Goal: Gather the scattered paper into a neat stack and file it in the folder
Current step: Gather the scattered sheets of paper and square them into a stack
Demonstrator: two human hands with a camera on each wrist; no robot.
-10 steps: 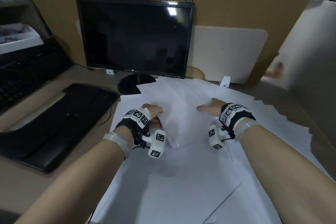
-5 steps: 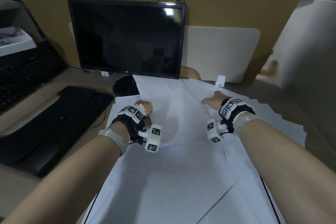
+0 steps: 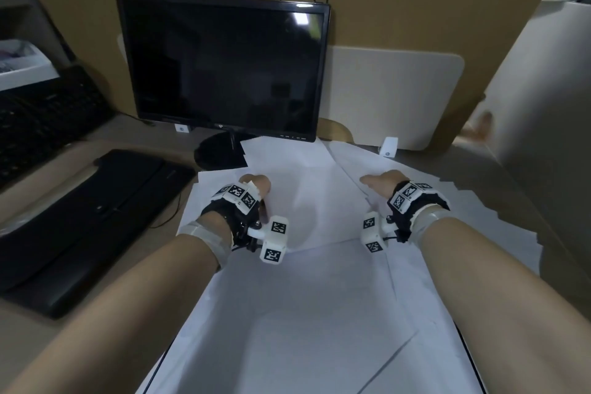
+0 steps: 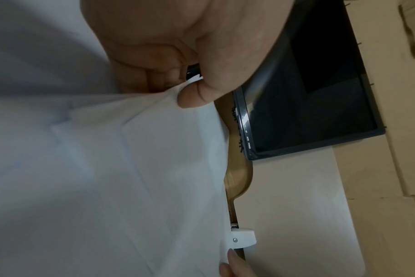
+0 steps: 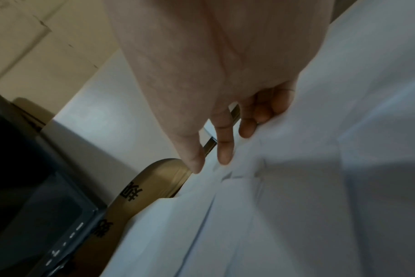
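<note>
Loose paper sheets [image 3: 307, 297]: lying fanned across the surface before the monitor [image 3: 224, 64]. Left hand [image 3: 252, 189] pinching a sheet's edge; right hand [image 3: 380, 182] resting flat, fingers extended. Advisable: sweeping inward evenly, aligning edges.

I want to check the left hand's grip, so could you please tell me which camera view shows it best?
The left wrist view: the left hand pinches a paper sheet between thumb and curled fingers. The head view shows only the hand's back; the right wrist view misses it.
</note>
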